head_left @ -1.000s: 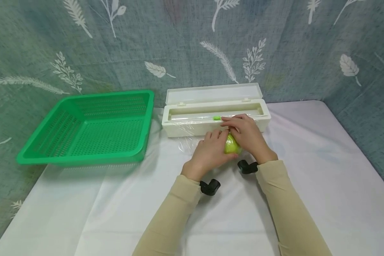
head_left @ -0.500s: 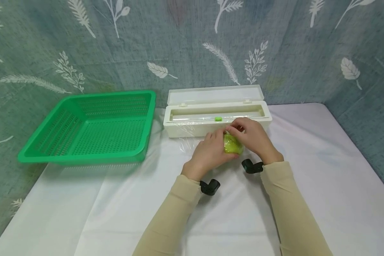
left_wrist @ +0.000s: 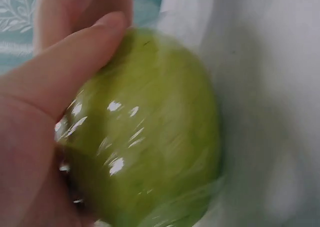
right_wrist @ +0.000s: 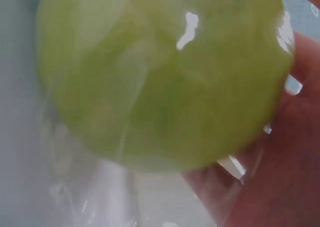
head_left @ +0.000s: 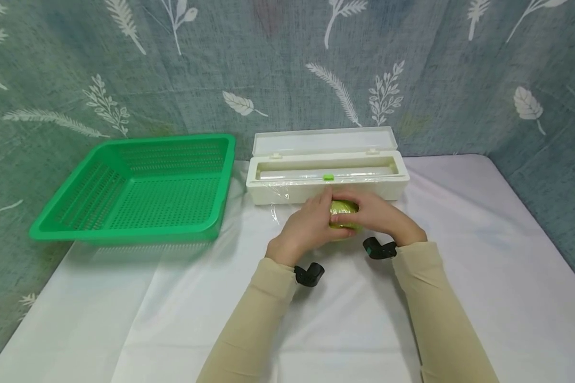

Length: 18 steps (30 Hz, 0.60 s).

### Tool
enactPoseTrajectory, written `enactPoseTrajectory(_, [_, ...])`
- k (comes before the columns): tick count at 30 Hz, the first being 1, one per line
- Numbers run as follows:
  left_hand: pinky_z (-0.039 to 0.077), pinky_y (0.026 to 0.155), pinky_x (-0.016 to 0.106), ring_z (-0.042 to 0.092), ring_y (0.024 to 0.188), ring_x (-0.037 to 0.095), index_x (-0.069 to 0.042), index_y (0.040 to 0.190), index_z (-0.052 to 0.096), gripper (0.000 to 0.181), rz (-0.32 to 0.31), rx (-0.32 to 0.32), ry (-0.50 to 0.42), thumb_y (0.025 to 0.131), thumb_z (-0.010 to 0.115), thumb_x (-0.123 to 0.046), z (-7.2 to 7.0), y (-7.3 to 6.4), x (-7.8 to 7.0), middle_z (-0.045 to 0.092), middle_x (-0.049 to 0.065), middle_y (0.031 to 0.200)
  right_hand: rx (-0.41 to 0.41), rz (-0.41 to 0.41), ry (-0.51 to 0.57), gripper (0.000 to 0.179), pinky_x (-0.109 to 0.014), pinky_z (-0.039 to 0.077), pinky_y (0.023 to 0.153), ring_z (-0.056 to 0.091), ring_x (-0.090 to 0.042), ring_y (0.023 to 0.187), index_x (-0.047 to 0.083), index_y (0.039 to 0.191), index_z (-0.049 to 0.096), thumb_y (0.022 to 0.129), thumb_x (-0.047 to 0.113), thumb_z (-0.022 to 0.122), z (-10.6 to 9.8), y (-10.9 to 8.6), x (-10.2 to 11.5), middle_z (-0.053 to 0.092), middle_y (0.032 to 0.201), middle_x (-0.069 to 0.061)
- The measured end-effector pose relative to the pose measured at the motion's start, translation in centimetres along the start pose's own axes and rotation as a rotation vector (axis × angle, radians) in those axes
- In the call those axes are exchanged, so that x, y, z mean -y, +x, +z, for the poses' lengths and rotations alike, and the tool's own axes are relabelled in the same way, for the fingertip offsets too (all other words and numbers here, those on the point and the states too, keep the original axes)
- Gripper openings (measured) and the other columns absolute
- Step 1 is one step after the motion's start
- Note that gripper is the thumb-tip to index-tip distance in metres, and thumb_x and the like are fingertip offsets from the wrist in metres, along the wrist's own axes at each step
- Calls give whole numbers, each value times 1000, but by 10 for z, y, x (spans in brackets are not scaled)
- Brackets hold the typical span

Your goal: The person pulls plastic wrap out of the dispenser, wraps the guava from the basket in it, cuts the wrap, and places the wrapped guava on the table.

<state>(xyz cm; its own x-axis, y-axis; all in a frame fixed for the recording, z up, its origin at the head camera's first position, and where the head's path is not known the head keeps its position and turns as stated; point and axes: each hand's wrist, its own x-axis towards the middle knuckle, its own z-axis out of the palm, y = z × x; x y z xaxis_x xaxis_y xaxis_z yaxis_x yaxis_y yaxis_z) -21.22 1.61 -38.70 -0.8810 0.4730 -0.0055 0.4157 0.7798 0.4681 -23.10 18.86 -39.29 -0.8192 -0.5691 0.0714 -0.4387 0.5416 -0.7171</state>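
A round yellow-green fruit [head_left: 343,214], its exact kind unclear, sits between both hands over the white cloth, with shiny cling film over its skin. My left hand [head_left: 305,226] grips its left side, the thumb on the near side; in the left wrist view that thumb [left_wrist: 75,62] presses on the film-covered fruit [left_wrist: 150,132]. From the right, my right hand [head_left: 380,214] holds the fruit with curled fingers and thumb. In the right wrist view the fruit [right_wrist: 160,82] rests against that palm, and loose film hangs by its lower edge. Fingertips on its far side are partly hidden.
Just behind the hands stands a white cling film dispenser box [head_left: 287,192], lid raised, with a roll inside and a green slider [head_left: 328,177]. Clear film [head_left: 274,210] trails down its front left. A green plastic basket [head_left: 129,234] stands to the left. A patterned curtain backs the table.
My right hand has come down from picking at the film on top of the fruit to holding its right side. My left hand has shifted slightly. The fruit appears turned.
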Motion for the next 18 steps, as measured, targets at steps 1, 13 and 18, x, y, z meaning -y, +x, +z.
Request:
enactPoseTrajectory(1, [40, 88, 34, 41, 117, 17, -12, 138, 23, 95, 9, 13, -7, 67, 65, -60, -1, 0, 2, 43, 3, 129, 11, 11, -2, 52, -36, 37, 91, 46, -13, 112, 28, 125, 50, 78, 48, 62, 1, 1, 1, 50, 123, 9])
enactPoseTrajectory(13, [41, 82, 29, 49, 96, 12, -28, 126, 37, 66, 158, 175, -380, 72, 73, -36, -23, -1, 27, 48, -7, 110, 4, 28, -82, 54, -36, 38, 88, 49, -16, 105, 21, 123, 51, 77, 44, 65, 8, 7, 10, 52, 121, 1])
enactPoseTrajectory(18, [38, 89, 32, 45, 107, 10, -27, 131, 40, 64, 136, 166, -355, 76, 61, -53, -31, -3, 36, 47, -9, 121, 36, 38, -77, 64, -40, 32, 96, 40, -18, 120, 22, 130, 46, 76, 50, 63, 9, 7, 7, 45, 131, 2])
